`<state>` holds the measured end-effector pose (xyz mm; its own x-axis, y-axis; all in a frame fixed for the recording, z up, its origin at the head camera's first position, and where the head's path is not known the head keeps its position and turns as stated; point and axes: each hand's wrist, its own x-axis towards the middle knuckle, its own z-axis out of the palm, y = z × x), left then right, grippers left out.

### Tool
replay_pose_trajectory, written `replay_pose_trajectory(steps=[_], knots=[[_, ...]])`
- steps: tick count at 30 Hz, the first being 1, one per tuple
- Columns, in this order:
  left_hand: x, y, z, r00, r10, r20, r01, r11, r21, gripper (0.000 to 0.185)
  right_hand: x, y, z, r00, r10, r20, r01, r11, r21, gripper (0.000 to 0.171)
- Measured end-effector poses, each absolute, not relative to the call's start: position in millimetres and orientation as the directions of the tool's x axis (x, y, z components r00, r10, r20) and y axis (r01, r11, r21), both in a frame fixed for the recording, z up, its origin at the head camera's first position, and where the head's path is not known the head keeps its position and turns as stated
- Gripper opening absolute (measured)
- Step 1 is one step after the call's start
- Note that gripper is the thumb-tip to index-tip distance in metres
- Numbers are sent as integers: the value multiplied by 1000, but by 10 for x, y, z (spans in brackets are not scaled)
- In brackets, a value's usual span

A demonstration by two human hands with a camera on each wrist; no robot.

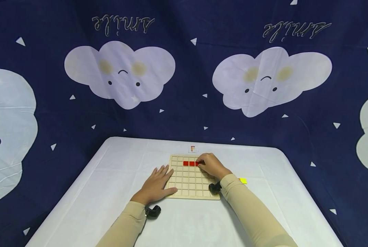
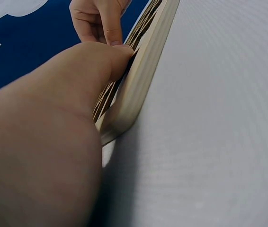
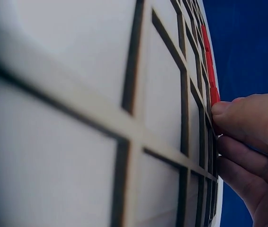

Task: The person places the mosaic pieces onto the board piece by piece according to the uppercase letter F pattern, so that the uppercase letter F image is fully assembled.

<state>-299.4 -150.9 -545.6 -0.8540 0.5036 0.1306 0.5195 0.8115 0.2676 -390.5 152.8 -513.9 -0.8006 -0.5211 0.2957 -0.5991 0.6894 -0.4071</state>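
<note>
A wooden grid board (image 1: 180, 185) of square cells lies on the white table. Two red square tiles (image 1: 188, 163) sit side by side in a row near its far edge. A third red tile (image 1: 197, 164) continues that row to the right, partly covered by the fingertips of my right hand (image 1: 212, 165), which pinches it. Thumb and finger meet at this red tile (image 3: 214, 95) in the right wrist view. My left hand (image 1: 155, 183) rests with fingers spread on the board's left edge, its thumb over the near-left corner cells.
A small printed card (image 1: 193, 148) with a coloured grid pattern lies beyond the board. Yellow tile-like pieces (image 1: 243, 180) show right of the board, partly behind my right sleeve (image 1: 248, 202). A dark blue cloud-patterned cloth (image 1: 184, 103) hangs behind the table (image 1: 134, 154).
</note>
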Motion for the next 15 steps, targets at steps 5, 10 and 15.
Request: replay_pose_trajectory(steps=[5, 10, 15], knots=[[-2995, -1510, -5461, -855, 501, 130, 517, 815, 262, 93, -3897, 1529, -5133, -800, -522, 294, -599, 686, -412, 18], [-3004, -1517, -5478, -856, 500, 132, 517, 816, 258, 93, -3899, 1529, -5134, -806, -518, 286, -591, 686, -423, 18], [-3004, -1515, -5486, -853, 503, 140, 522, 810, 268, 93, -3902, 1535, -5146, -812, -509, 284, -583, 697, -418, 19]])
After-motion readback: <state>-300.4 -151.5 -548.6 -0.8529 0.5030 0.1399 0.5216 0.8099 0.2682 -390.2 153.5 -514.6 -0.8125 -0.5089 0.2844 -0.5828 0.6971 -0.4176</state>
